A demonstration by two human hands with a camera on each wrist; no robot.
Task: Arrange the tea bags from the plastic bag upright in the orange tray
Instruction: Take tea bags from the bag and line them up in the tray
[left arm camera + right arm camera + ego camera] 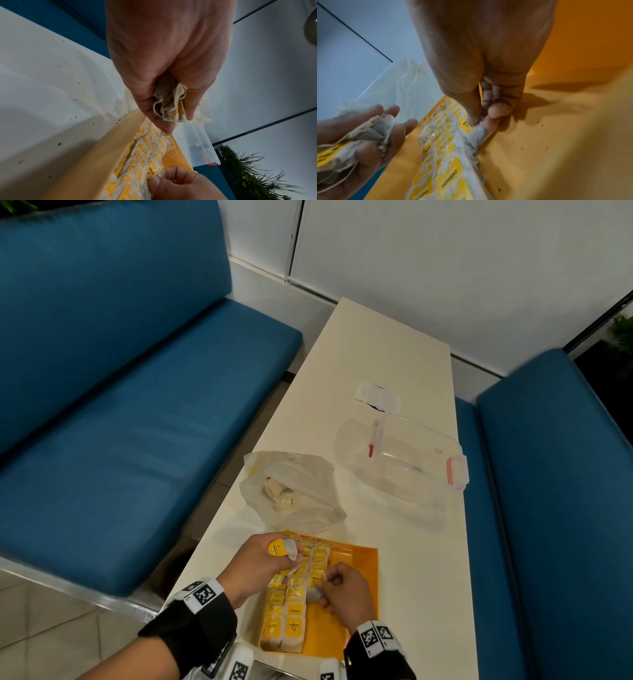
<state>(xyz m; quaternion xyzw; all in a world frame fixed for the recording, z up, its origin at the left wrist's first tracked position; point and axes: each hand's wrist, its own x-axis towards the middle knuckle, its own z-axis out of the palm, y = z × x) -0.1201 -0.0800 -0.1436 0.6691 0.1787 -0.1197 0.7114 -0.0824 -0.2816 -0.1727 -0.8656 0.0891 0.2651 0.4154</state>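
While my left hand (pixel 263 559) grips a crumpled bunch of tea bags (pixel 171 105) above the far left corner of the orange tray (pixel 356 577), my right hand (pixel 342 590) pinches a single tea bag (pixel 477 134) between thumb and fingertips, pressing it against the right side of the rows of tea bags (pixel 294 594) standing upright in the tray's left half. The tray sits on the near end of the surface (pixel 394 354). Just beyond it lies the plastic bag (pixel 291 494), more tea bags inside. To its right stands a clear container (pixel 404 467).
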